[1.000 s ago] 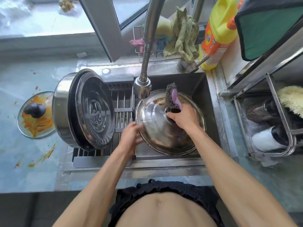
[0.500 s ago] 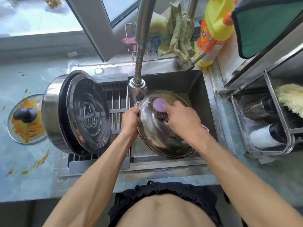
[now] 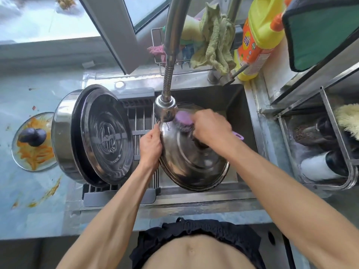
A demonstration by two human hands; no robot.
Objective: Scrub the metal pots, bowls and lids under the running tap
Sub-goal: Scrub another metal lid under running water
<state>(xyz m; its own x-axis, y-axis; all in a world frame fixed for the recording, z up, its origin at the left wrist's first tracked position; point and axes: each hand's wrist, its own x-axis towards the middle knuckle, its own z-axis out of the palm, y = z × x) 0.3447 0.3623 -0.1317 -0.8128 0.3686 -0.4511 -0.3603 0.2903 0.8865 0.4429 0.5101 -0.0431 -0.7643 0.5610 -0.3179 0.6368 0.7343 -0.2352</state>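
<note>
At frame centre, the domed steel lid [image 3: 192, 160] is pinched at its rim by the left hand [image 3: 150, 145]. The purple-handled wire scrubber [image 3: 184, 121] is gripped by the right hand [image 3: 209, 129]. The wet, tilted lid could be lost into the sink [image 3: 240, 105] if scrubbed hard.

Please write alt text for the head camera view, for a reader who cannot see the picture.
Over a steel sink, a person's left hand holds the edge of a round metal lid while the right hand scrubs it with a purple-handled scourer under the tap. A large steel pot lies on its side to the left.

Bare forearms, black ruffled waistband [image 3: 194, 228]
</note>
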